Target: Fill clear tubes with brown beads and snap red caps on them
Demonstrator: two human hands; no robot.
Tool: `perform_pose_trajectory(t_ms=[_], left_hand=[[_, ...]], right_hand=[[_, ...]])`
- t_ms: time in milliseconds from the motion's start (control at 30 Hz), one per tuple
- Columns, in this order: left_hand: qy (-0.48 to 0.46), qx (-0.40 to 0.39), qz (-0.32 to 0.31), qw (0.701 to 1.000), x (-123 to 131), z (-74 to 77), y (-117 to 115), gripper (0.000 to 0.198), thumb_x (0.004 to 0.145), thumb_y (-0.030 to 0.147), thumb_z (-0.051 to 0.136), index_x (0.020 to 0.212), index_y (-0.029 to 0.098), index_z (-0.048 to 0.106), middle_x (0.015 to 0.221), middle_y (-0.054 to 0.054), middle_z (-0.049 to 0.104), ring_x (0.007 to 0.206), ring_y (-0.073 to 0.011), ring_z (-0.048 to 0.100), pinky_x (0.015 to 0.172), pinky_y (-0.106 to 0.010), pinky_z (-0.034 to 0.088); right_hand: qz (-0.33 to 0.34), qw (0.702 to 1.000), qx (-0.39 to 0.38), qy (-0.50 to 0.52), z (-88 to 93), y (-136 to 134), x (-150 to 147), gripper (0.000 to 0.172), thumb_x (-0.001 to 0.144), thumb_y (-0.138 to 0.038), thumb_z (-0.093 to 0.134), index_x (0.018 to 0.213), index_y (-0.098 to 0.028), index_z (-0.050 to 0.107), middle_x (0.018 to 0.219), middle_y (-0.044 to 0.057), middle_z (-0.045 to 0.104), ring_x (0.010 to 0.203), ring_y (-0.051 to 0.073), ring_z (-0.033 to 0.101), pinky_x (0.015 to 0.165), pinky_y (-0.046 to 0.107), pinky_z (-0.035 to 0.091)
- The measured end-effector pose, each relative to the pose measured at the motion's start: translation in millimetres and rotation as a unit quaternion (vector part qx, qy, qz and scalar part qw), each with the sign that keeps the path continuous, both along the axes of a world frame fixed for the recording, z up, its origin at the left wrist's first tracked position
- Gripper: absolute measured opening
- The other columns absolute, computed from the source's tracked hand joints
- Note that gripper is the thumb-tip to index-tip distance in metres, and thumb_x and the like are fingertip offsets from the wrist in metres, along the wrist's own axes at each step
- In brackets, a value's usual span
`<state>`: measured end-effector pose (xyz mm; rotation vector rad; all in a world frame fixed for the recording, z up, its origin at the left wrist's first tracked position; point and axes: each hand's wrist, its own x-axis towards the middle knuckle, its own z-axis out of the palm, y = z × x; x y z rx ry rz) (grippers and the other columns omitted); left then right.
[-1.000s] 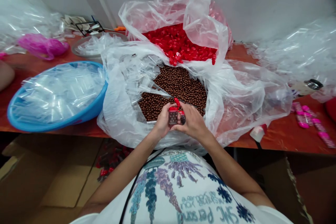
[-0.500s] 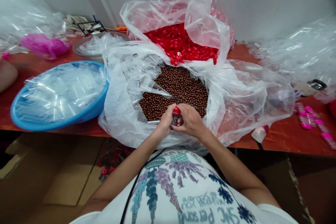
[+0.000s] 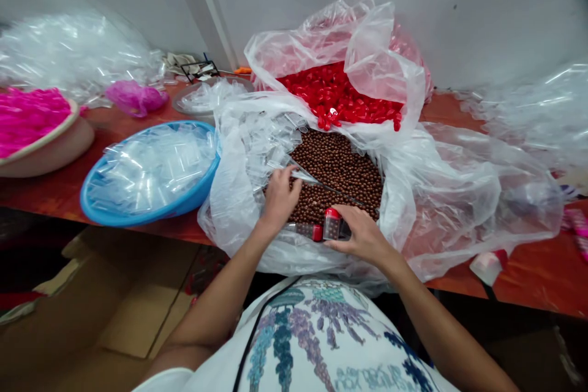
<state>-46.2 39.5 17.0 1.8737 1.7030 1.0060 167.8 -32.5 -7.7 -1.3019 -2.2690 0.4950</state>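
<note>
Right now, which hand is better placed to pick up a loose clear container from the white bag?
Probably the left hand: it is close beside the clear containers, whereas the right hand is farther from them and holds a red-capped container.

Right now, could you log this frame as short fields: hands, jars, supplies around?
Left hand: over brown balls, fingertips near a clear plastic piece; contact unclear
Right hand: holding red-capped jar
Second jar: lying beside it, also red-capped
Open bag: balls, clear containers
Behind: red caps, bagged
Blue basin: clear containers
Pale bowl: pink pieces
</note>
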Motion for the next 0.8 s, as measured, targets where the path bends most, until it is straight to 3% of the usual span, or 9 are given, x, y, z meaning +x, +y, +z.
perform_pose_trajectory(t_ms=[67,133,300,467,600,700,800], left_hand=[[0.139,0.049,0.035,0.988,-15,5.7,15,0.040,0.081,0.023,0.052,0.121,0.017,0.055,0.122,-0.015,0.049,0.114,-0.0291,0.044,0.099,-0.044,0.034],[0.225,0.045,0.040,0.972,-25,4.5,27,0.040,0.078,0.019,0.054,0.118,0.015,0.058,0.129,-0.016,0.045,0.117,-0.0335,0.038,0.098,-0.047,0.035],[0.274,0.034,0.020,0.961,-34,-13.1,43,0.031,0.079,0.018,0.050,0.105,0.017,0.066,0.120,-0.014,0.055,0.113,-0.0343,0.038,0.091,-0.047,0.038],[0.211,0.057,0.027,0.975,-35,-10.6,46,0.032,0.085,0.025,0.047,0.109,0.017,0.065,0.111,-0.013,0.063,0.109,-0.0314,0.044,0.092,-0.044,0.038],[0.074,0.058,0.020,0.995,-25,-1.7,39,0.034,0.087,0.030,0.046,0.115,0.018,0.061,0.108,-0.009,0.065,0.100,-0.0241,0.055,0.092,-0.038,0.040],[-0.080,-0.019,-0.026,0.996,-12,-5.5,32,0.038,0.086,0.032,0.047,0.121,0.020,0.058,0.104,-0.005,0.065,0.078,-0.0163,0.062,0.077,-0.030,0.048],[-0.207,-0.117,-0.053,0.970,2,-14.8,26,0.039,0.082,0.029,0.051,0.119,0.019,0.058,0.099,-0.005,0.064,0.066,-0.0124,0.062,0.067,-0.028,0.052]], right_hand=[[0.022,1.000,-0.015,-0.008,1.1,-4,7,0.074,0.069,-0.058,0.067,0.129,-0.021,0.044,0.125,0.010,0.054,0.113,0.027,0.050,0.094,0.042,0.040],[0.020,1.000,-0.015,-0.011,0.2,-8,11,0.076,0.066,-0.059,0.068,0.128,-0.020,0.045,0.125,0.011,0.055,0.112,0.028,0.050,0.093,0.042,0.040],[-0.031,0.999,-0.013,-0.018,-6.3,-13,12,0.072,0.066,-0.056,0.069,0.123,-0.018,0.047,0.119,0.011,0.056,0.107,0.027,0.051,0.091,0.040,0.040],[-0.046,0.998,0.010,-0.044,-11.2,-16,13,0.069,0.065,-0.054,0.071,0.119,-0.017,0.048,0.113,0.011,0.057,0.103,0.027,0.051,0.089,0.039,0.039],[-0.043,0.996,0.045,-0.065,-16.7,-18,13,0.063,0.065,-0.049,0.070,0.115,-0.016,0.050,0.110,0.011,0.058,0.103,0.027,0.051,0.092,0.041,0.035],[-0.050,0.993,0.073,-0.073,-19.8,-17,14,0.059,0.069,-0.047,0.067,0.116,-0.016,0.049,0.111,0.012,0.059,0.104,0.027,0.052,0.093,0.041,0.034],[-0.052,0.991,0.100,-0.074,-17.6,-16,19,0.060,0.074,-0.047,0.064,0.121,-0.014,0.046,0.115,0.013,0.057,0.108,0.027,0.050,0.095,0.042,0.033]])
